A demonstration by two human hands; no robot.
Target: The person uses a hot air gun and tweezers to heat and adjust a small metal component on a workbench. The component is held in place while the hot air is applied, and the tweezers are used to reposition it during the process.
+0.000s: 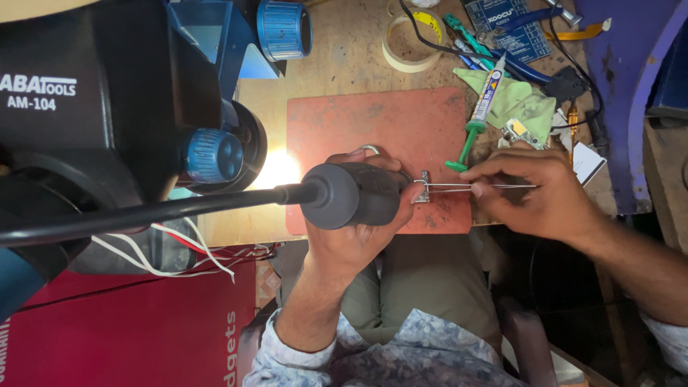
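Hot-air handle and tweezers meeting over the red mat.

My left hand (pixel 351 229) wraps its fingers around one dark hot-air handle (pixel 351 195), nozzle aimed right at one small metal part (pixel 421 190). My right hand (pixel 537 193) pinches one pair of tweezers (pixel 473 188), seemingly to steady that part above the red mat (pixel 373 136) at mid-bench. One green-tipped syringe (pixel 481 107) lies farther off.

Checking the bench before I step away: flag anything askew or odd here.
Nothing looks damaged or spilled. The left hand grips a dark grey cylindrical tool handle; the right hand holds thin metal tweezers over the reddish-orange work mat. Behind it, tools lie loosely piled around a crumpled green cloth.
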